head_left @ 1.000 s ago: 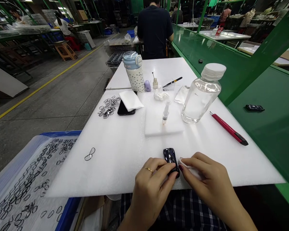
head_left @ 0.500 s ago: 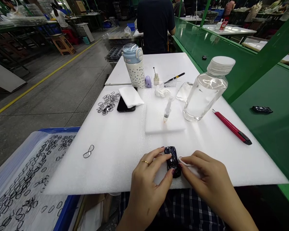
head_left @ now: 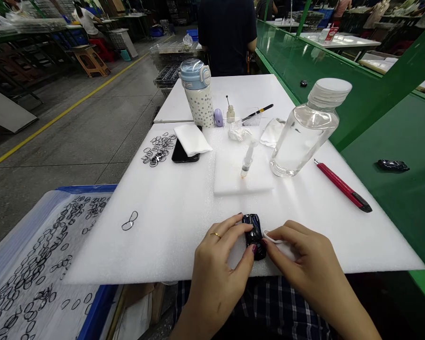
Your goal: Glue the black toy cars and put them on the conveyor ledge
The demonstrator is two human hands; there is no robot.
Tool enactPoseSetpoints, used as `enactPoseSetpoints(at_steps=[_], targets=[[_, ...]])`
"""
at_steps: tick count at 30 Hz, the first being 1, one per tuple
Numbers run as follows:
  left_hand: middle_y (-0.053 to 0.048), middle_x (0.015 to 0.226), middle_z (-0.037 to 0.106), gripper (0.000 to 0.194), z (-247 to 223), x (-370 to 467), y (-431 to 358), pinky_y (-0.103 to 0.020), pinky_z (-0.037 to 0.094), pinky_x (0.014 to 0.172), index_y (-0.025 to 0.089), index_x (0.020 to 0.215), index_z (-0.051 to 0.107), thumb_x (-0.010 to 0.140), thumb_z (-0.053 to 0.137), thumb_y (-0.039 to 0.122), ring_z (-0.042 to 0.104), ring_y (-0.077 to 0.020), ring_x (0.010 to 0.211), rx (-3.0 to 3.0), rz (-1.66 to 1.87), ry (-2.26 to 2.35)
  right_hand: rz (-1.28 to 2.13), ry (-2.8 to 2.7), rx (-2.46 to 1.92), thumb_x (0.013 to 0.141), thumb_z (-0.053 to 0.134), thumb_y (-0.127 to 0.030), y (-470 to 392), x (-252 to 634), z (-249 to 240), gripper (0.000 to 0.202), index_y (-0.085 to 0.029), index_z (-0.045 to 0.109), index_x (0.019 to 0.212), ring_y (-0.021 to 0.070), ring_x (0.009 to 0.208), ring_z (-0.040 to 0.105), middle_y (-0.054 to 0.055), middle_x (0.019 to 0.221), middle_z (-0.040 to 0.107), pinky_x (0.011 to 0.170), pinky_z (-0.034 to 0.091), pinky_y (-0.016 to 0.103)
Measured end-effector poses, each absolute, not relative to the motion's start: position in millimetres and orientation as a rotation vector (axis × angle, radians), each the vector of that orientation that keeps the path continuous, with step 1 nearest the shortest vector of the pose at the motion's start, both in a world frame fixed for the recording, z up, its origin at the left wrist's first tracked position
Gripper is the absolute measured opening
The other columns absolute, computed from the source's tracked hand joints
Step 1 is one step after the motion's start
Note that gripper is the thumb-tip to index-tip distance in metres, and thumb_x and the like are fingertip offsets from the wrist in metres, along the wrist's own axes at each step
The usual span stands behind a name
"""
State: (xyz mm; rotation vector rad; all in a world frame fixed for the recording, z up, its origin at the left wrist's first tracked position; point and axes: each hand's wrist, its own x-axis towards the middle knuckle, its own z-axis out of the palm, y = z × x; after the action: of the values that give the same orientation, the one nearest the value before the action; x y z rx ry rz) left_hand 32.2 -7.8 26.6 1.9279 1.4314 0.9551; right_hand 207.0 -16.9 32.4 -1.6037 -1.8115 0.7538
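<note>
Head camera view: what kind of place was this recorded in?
Probably a factory floor or assembly workshop: a green conveyor-like surface runs beside the white worktable, a blue-edged tray holds many small dark rings, and other people sit at benches beyond.

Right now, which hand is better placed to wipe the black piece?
Probably the right hand: it holds a white cloth close beside the black piece, while the left hand steadies that piece.
</note>
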Motion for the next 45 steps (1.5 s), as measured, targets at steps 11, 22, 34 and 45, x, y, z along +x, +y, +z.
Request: enactPoseSetpoints(at_steps=[11, 22, 34, 45], targets=[[-0.003, 0.135, 0.054, 0.059, 32, 27, 4, -0.045, 0.047, 0.105, 0.028, 0.127, 0.055, 0.073, 0.076, 0.018, 0.049, -0.0228, 0.124, 2.087, 0.686, 1.262, 0.61, -1.71, -1.493, 0.092, 0.056, -0.021, -29, 213, 29, 0.011, -0.023, 0.066, 0.096, 0.0066, 0.059, 0.051, -0.001, 0.077, 0.056, 0.052, 0.038, 0.02], [-0.005, 0.12, 0.054, 0.061, 23, 34, 0, -0.046, 0.052, 0.089, 0.025, 0.122, 0.057, 0.067, 0.081, 0.018, 0.053, -0.0252, 0.108, 2.109, 0.786, 1.385, 0.095, -2.037, -1.245, 0.087, 0.058, -0.009, -39, 205, 12, 0.029, -0.019, 0.062, 0.113, 0.011, 0.069, 0.052, 0.007, 0.092, 0.057, 0.06, 0.043, 0.026], [-0.008, 0.117, 0.058, 0.061, 23, 36, -3, -0.047, 0.056, 0.081, 0.023, 0.116, 0.058, 0.063, 0.085, 0.036, 0.057, -0.0277, 0.103, 2.196, 0.823, 1.456, -0.356, -1.997, -1.586, 0.09, 0.056, -0.026, -4, 247, 48, 0.025, -0.019, 0.066, 0.113, 0.031, 0.105, 0.053, 0.011, 0.119, 0.059, 0.084, 0.037, 0.047], [-0.007, 0.117, 0.061, 0.065, 21, 37, -4, -0.05, 0.054, 0.084, 0.024, 0.119, 0.058, 0.06, 0.086, 0.017, 0.056, -0.0284, 0.103, 2.178, 0.822, 1.444, 0.028, -2.071, -1.335, 0.087, 0.055, -0.01, -41, 206, 24, 0.027, -0.019, 0.065, 0.11, 0.0212, 0.091, 0.054, 0.008, 0.109, 0.064, 0.078, 0.033, 0.041]])
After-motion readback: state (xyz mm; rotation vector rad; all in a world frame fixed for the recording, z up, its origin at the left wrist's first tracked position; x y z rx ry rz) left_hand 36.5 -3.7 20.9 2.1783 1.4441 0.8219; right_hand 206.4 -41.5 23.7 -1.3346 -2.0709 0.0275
